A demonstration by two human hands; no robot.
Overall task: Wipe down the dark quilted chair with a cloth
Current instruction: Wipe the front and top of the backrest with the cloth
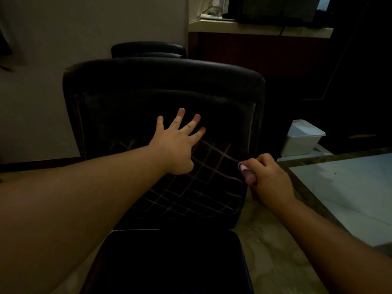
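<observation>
The dark quilted chair fills the middle of the view, its backrest facing me with pale stitched grid lines on the lower part and the seat below in shadow. My left hand lies flat on the backrest with fingers spread. My right hand is at the backrest's lower right edge, fingers curled around a small bunched pinkish cloth that touches the chair.
A second dark chair stands behind the first, by a pale wall. A counter with dim items is at the back right. A white lidded box sits on the floor at right, beside a pale tiled floor area.
</observation>
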